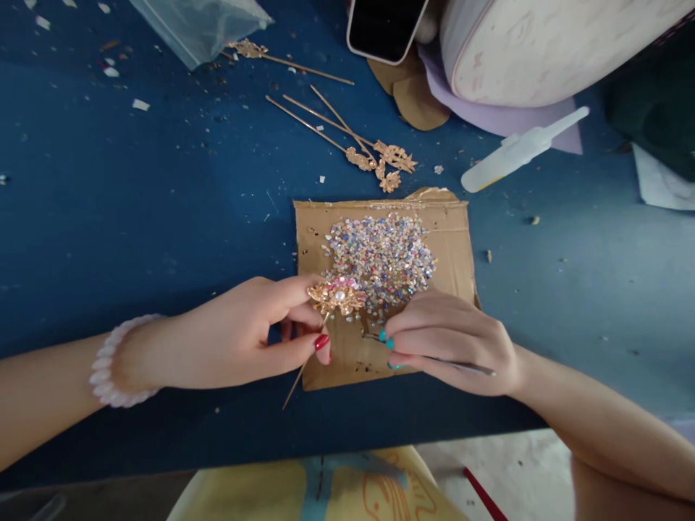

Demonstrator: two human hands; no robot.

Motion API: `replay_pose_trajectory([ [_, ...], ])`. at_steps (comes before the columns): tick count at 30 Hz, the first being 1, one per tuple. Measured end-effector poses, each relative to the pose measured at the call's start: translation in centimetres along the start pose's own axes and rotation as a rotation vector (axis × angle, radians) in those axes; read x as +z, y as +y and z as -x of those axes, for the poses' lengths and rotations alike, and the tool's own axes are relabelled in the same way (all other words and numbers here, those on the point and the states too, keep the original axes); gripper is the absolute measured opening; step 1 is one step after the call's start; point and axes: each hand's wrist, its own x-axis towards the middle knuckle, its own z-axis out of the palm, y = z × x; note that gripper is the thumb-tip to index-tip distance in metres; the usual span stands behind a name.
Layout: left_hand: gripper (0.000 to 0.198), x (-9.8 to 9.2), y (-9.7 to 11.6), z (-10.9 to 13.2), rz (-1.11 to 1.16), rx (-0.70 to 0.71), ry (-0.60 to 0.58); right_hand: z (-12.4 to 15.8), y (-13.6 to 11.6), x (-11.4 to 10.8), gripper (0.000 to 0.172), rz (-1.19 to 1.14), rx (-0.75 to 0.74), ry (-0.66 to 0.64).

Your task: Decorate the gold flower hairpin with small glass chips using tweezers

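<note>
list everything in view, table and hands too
table: one, blue, under everything
cardboard: one, brown, table centre
rhinestones: pile, iridescent, on cardboard
loose hairpins: four, gold, beyond cardboard
squeeze bottle: one, whitish, further right
phone: one, dark screen, top edge
plastic bag: one, clear, top left
pouch: one, pale pink, top right
held hairpin: one, gold, pinched over cardboard
thin tool: one, metallic, gripped beside it
bracelet: one, pale pink, left wrist
left hand: red nails, pinching held hairpin
right hand: teal nails, gripping thin tool
</note>
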Motion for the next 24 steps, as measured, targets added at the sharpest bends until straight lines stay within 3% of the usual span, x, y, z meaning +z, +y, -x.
replay_pose_trajectory([
  [19,0.043,0.18,-0.03,0.17,0.011,0.029,0.022,0.10,-0.18,-0.26,0.007,0.070,0.020,-0.005],
  [24,0.044,-0.12,-0.53,0.09,0.015,0.058,-0.030,-0.11,-0.23,-0.21,0.004,0.036,0.023,-0.009],
])
